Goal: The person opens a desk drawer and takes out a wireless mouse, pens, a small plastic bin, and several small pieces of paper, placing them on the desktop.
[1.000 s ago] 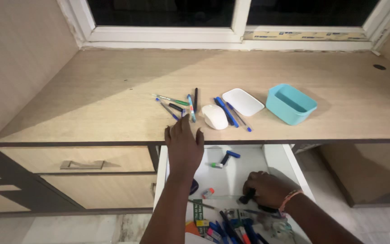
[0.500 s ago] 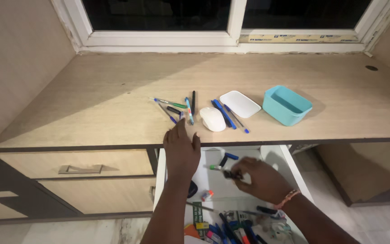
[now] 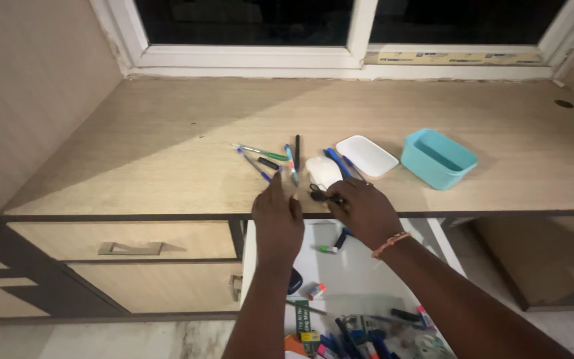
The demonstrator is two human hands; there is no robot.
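- Now at the front edge of the surface (image 3: 134, 166): left hand (image 3: 278, 223), palm down, fingers together and flat, grip on nothing.
- Just beside it, right hand (image 3: 365, 211), knuckles up, fingers curled, grip clamped on a small black clip (image 3: 320, 195) at the fingertips; orange band (image 3: 390, 244) round the wrist.
- Clip over the surface edge, just in front of a white oval case (image 3: 322, 170).
- Both forearms up from the bottom of the view, across an open white drawer (image 3: 340, 272).
- Behind the hands: loose pens (image 3: 268, 159) in green, blue and black, fanned out; two more blue pens (image 3: 337, 161) between case and white tray (image 3: 367, 155).
- Further right, well apart from the hands: teal tub (image 3: 437, 158), open side up.
- Down in the drawer: pens, markers, a red-and-white eraser, mixed clutter at the near end.
- Left of it, a shut wooden drawer with metal handle (image 3: 131, 248).
- Pale wood surface, beige wall on the left, white-framed window (image 3: 360, 40) behind, dark glass.
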